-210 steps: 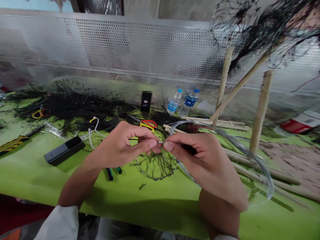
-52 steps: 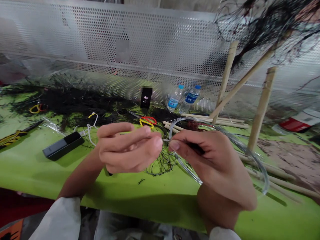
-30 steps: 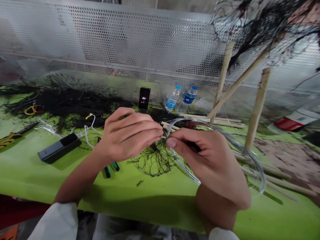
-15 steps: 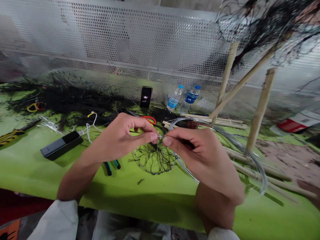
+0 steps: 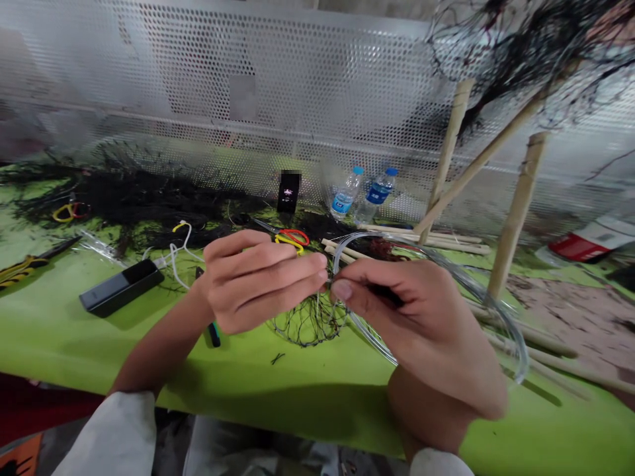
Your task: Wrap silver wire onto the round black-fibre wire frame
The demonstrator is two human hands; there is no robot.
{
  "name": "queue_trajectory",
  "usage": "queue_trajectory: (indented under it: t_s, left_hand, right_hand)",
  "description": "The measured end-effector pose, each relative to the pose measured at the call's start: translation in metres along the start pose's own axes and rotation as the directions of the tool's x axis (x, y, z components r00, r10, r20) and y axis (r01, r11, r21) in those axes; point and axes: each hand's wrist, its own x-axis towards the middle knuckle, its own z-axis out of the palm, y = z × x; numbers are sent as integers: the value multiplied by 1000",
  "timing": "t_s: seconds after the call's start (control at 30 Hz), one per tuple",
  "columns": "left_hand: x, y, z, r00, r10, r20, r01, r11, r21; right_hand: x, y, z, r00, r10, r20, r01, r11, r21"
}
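Note:
My left hand (image 5: 268,277) has its fingers pressed together, back of the hand toward me, with the fingertips at a small thin piece whose shape I cannot make out. Thumb and index finger of my right hand (image 5: 421,324) pinch at the same spot from the other side. Below the fingertips, a round dark wire net (image 5: 310,327) is partly covered by my left hand. A coil of clear tubing (image 5: 370,337) curves behind and beside my right hand. Red and yellow scissors (image 5: 292,238) lie just beyond my left hand.
A black power bank (image 5: 122,287) with a white cable lies left, near yellow-black pliers (image 5: 30,266). Behind stand a phone (image 5: 288,192) and two water bottles (image 5: 344,195) (image 5: 378,196). Wooden sticks (image 5: 516,218) rise at right. Black strands (image 5: 143,198) cover the back left.
My left hand has turned over, so its fingers now lie together and cover more of the net. My right hand has shifted slightly right and still pinches.

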Motion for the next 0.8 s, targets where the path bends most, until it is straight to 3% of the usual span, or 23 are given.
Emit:
queue_trajectory:
  t_s: [0.13,0.23,0.27,0.3,0.37,0.4,0.43,0.47,0.5,0.53,0.57,0.63,0.7,0.73,0.8]
  left_hand:
    - [1,-3,4,990,-137,29,140,967,-214]
    - [2,-1,4,944,-313,107,328,837,-438]
    - [3,0,2,902,-398,166,425,758,-494]
    - [5,2,-1,834,-490,253,543,649,-533]
    - [8,5,-7,633,-612,474,759,372,-534]
    - [10,6,-10,526,-617,585,834,243,-495]
    - [11,6,-12,446,-594,670,880,153,-450]
    - [12,7,-13,406,-567,717,901,114,-419]
    - [12,7,-13,395,-557,730,909,123,-398]
    - [11,6,-11,425,-575,699,899,177,-400]
    - [10,5,-9,491,-614,618,867,270,-420]
    - [7,2,-4,706,-641,301,698,557,-450]
    - [2,-3,1,911,-411,-29,374,854,-363]
    - [1,-6,2,968,-233,-96,199,940,-277]
    - [-1,-11,0,994,47,-103,-58,993,-104]
  right_hand:
    - [0,1,0,1000,13,6,-13,1000,-7]
    - [1,2,2,999,24,23,-23,999,-29]
    - [1,1,3,999,25,22,-24,999,-40]
    - [1,1,4,1000,23,20,-22,999,-50]
    - [1,0,7,1000,10,23,-8,998,-70]
    - [0,0,8,1000,4,24,-2,997,-83]
    - [1,0,10,1000,1,25,1,996,-93]
    - [1,0,11,1000,2,24,1,995,-97]
    - [1,0,11,1000,5,22,-3,996,-94]
    - [1,1,11,1000,11,22,-9,996,-84]
    - [2,2,11,1000,17,23,-16,998,-68]
    - [2,3,8,999,29,19,-29,999,-32]
    - [2,5,6,999,39,11,-39,999,-10]
    - [1,5,5,999,42,3,-42,999,-1]
    - [0,5,4,999,42,-1,-42,999,11]
